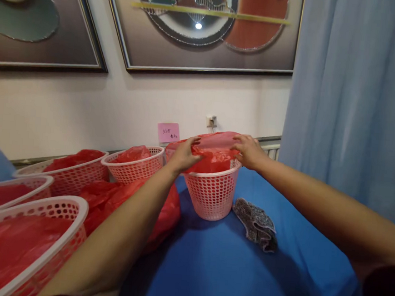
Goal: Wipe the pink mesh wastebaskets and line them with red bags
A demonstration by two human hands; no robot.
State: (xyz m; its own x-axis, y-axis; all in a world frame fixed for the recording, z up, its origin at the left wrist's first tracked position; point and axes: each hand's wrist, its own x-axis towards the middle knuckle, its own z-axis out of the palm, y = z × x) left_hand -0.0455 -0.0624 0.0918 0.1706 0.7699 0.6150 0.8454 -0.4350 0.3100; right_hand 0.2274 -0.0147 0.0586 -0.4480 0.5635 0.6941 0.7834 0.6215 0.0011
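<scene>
A white plastic mesh basket [212,192] stands on the blue cloth, with a red plastic bag [213,156] bulging out of its top. My left hand [184,154] is closed on the bag's left edge near the rim. My right hand [248,150] pinches the bag's right edge at the far side of the rim. Between the two hands the bag is stretched across the basket's mouth.
Several more white baskets lined with red bags [133,163] stand in a row to the left, and a loose red bag [165,211] lies beside my left forearm. A grey rag [256,223] lies right of the basket. A blue curtain [352,96] hangs at right.
</scene>
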